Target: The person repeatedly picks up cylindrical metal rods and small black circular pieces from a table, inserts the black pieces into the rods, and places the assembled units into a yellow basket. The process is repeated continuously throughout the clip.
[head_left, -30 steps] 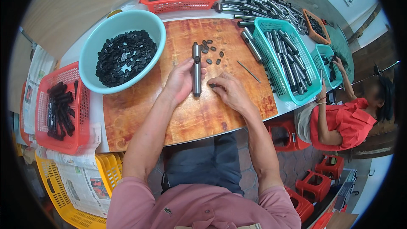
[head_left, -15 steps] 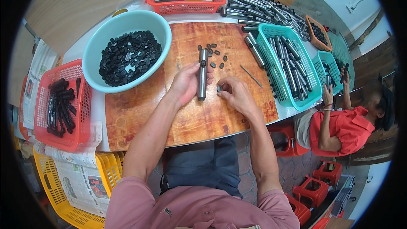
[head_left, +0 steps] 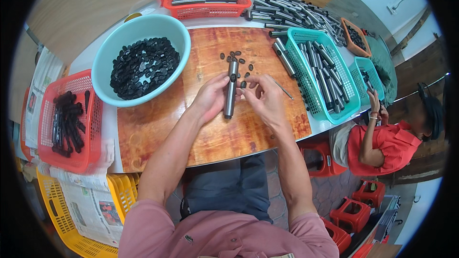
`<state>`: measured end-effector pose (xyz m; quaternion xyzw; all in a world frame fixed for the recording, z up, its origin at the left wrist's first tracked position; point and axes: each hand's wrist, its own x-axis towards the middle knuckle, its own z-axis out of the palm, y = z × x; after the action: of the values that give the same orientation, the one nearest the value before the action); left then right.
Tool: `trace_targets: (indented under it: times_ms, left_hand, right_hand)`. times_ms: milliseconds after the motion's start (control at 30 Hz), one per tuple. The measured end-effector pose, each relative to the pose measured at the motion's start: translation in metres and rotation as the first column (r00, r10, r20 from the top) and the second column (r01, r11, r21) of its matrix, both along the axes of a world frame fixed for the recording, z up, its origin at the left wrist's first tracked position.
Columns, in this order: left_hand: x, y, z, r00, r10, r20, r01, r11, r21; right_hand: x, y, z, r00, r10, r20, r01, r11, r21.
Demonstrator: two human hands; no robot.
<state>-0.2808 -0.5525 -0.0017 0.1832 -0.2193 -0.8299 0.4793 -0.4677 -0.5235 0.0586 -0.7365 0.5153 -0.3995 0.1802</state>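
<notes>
My left hand is closed around a shiny metal tube, held upright in the picture above the wooden board. A dark hole shows in the tube's side near its far end. Close by on the right, my right hand pinches a small black oval piece between its fingertips, beside the tube. The fingers partly hide this piece. Several similar black oval pieces lie loose on the board just beyond the tube.
A light-blue basin of black pieces stands left, beside a red basket of black parts. Metal tubes fill a teal basket at right and a red basket at back. A thin rod lies rightward. Another person sits at right.
My right hand has moved up and inward with the oval piece, closer to the tube. The tube is tilted slightly more. At right, the other person's hands have come together.
</notes>
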Motion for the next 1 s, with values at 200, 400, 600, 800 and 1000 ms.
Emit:
trace_targets:
  times_ms: [200,400,600,800,1000]
  left_hand:
    - [-0.004,0.004,0.002,1.000,-0.026,-0.012,0.026,0.998,-0.055]
    - [-0.007,0.004,-0.001,1.000,-0.029,-0.005,0.028,0.999,-0.033]
    - [-0.006,0.007,-0.001,0.998,-0.023,0.055,0.024,0.999,-0.026]
    - [-0.007,0.009,0.004,0.989,-0.026,0.148,0.026,1.000,0.004]
    - [-0.012,0.011,0.009,0.977,0.022,0.211,-0.016,0.999,-0.031]
  right_hand:
    - [0.015,-0.006,0.002,0.994,0.021,-0.109,-0.036,0.990,-0.134]
    - [0.013,-0.003,-0.002,0.982,-0.004,-0.191,-0.043,0.971,-0.237]
    - [0.015,0.002,0.002,0.972,-0.038,-0.232,-0.019,0.971,-0.237]
    - [0.010,0.002,0.003,0.979,-0.027,-0.202,-0.019,0.976,-0.219]
    - [0.011,0.003,0.004,0.982,-0.055,-0.182,0.007,0.967,-0.253]
